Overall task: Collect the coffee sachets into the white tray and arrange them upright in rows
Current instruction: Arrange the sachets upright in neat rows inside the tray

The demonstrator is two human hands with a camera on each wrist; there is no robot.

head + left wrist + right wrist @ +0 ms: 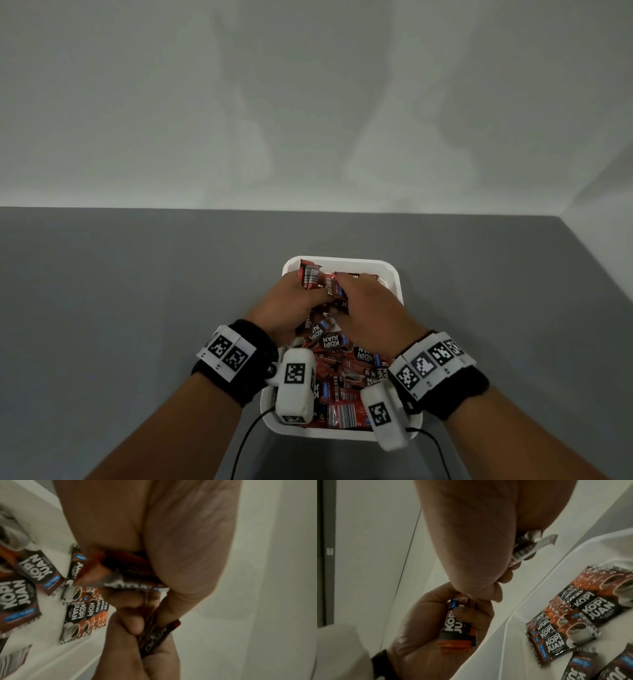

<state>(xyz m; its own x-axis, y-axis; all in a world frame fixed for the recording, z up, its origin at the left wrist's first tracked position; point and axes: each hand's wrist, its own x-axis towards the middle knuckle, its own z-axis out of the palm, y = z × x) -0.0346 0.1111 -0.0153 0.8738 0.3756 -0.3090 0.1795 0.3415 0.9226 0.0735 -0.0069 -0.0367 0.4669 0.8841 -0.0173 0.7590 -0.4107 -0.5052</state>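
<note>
The white tray (394, 274) sits on the grey table, full of red-and-black coffee sachets (342, 377) lying loose and flat in its near part. Both hands meet over its far end. My left hand (308, 291) grips a small bundle of sachets (126, 574), seen label-first in the right wrist view (455, 627). My right hand (342, 287) pinches another few sachets (525, 549) edge-on, right beside the left. A short row of sachets (89, 615) stands overlapped on the tray floor (556, 628). The hands hide the tray's middle in the head view.
The grey table (137, 325) runs bare to the left and right of the tray and ends at a pale wall (308, 102) behind. Black cables (246, 442) trail from the wrist cameras over the tray's near rim.
</note>
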